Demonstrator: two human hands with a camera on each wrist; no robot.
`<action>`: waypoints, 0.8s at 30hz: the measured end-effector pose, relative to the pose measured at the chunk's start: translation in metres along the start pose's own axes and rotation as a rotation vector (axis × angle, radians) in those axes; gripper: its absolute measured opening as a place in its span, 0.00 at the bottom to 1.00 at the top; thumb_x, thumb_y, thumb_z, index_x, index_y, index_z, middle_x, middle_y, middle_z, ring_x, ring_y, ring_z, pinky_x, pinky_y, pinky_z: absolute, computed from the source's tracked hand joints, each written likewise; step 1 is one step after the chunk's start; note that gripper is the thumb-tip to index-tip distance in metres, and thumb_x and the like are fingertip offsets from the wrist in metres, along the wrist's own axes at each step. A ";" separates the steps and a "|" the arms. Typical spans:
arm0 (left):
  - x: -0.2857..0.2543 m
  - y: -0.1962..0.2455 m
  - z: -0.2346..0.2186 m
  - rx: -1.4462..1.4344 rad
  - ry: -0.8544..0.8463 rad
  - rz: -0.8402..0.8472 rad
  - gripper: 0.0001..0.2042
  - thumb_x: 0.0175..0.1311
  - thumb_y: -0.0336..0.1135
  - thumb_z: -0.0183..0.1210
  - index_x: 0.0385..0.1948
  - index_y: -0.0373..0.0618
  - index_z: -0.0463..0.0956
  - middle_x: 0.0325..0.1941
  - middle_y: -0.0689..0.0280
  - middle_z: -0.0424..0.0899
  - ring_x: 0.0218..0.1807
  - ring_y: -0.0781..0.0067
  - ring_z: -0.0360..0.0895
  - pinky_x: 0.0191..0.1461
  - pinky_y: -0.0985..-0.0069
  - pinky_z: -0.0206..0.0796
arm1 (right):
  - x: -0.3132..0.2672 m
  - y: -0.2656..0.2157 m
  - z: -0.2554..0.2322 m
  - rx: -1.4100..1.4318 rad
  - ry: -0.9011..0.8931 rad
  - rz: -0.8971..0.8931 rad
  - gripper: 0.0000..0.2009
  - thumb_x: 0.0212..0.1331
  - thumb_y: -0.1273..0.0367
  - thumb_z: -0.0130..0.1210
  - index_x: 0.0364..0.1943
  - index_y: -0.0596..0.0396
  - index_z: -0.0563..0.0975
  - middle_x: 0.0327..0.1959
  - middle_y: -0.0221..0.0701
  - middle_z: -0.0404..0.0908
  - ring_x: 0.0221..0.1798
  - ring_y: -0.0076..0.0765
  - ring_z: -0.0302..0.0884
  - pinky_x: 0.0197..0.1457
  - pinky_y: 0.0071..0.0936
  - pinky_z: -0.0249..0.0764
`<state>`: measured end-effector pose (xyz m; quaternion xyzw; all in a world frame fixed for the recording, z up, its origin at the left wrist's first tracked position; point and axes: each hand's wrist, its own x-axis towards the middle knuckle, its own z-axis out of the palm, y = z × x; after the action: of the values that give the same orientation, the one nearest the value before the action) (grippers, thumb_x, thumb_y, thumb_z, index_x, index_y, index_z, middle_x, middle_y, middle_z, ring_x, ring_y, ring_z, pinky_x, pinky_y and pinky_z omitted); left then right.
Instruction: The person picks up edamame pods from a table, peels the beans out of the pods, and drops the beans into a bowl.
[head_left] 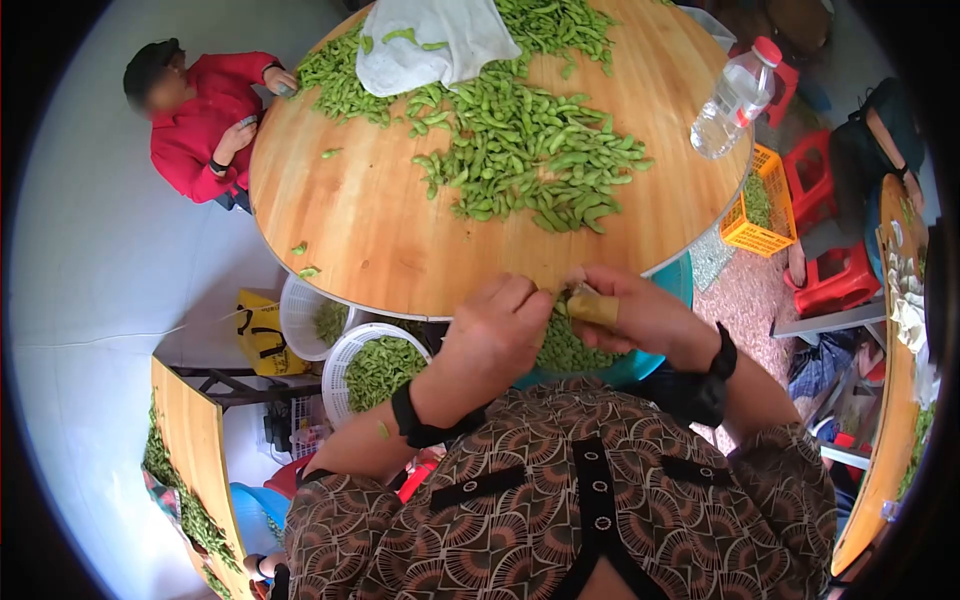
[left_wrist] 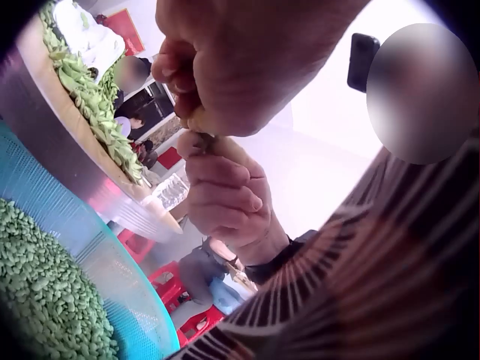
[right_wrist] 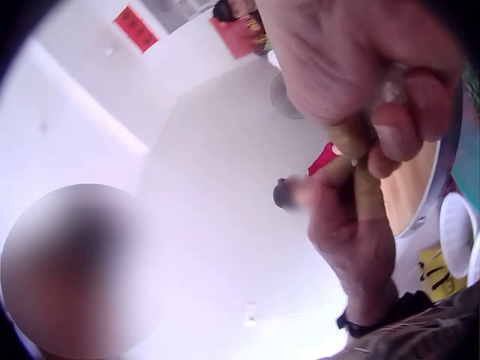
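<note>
Over the blue-green basin [head_left: 683, 290], both hands meet close to the table's near edge. My left hand [head_left: 495, 335] has its fingers curled, thumb and fingertips pinching a small bean pod [left_wrist: 205, 141] mostly hidden between the hands. The right hand [head_left: 645, 315] grips the same pod from the other side; a tan wrap [head_left: 594, 308] covers one of its digits. Below them, shelled green beans [left_wrist: 45, 285] fill the basin. A heap of unshelled green bean pods [head_left: 530, 150] is spread on the round wooden table [head_left: 350, 220].
A white cloth [head_left: 435, 50] lies on the pods at the back. At the table's right edge is a water bottle [head_left: 735, 100]. White baskets [head_left: 335, 385] stand left of the basin, and a yellow crate [head_left: 785, 215] to the right. A person in red [head_left: 205, 130] is at the left.
</note>
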<state>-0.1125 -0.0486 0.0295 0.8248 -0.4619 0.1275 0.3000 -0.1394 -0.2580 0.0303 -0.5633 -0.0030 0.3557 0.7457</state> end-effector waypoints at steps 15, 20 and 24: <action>0.004 0.010 0.004 0.106 0.026 -0.003 0.09 0.45 0.21 0.58 0.30 0.40 0.74 0.28 0.62 0.71 0.31 0.59 0.73 0.33 0.67 0.69 | 0.014 0.030 0.001 -0.052 0.235 -0.187 0.08 0.59 0.74 0.53 0.42 0.54 0.75 0.20 0.20 0.68 0.22 0.16 0.63 0.24 0.18 0.60; -0.034 -0.023 -0.042 0.500 -0.365 -0.387 0.02 0.51 0.28 0.56 0.25 0.44 0.78 0.25 0.59 0.76 0.30 0.56 0.78 0.33 0.64 0.72 | 0.007 0.045 -0.024 -0.860 0.126 -0.328 0.08 0.58 0.71 0.53 0.41 0.55 0.74 0.22 0.24 0.71 0.26 0.20 0.68 0.31 0.22 0.65; -0.017 -0.093 -0.057 0.326 -0.123 -0.389 0.03 0.54 0.28 0.56 0.25 0.39 0.77 0.27 0.52 0.77 0.32 0.46 0.77 0.36 0.58 0.71 | -0.002 0.046 -0.021 -0.664 0.134 -0.183 0.07 0.61 0.70 0.52 0.41 0.55 0.75 0.25 0.21 0.71 0.26 0.18 0.69 0.30 0.21 0.66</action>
<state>-0.0403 0.0343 0.0310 0.9418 -0.2855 0.0898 0.1531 -0.1570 -0.2714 -0.0150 -0.7947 -0.1201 0.2290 0.5492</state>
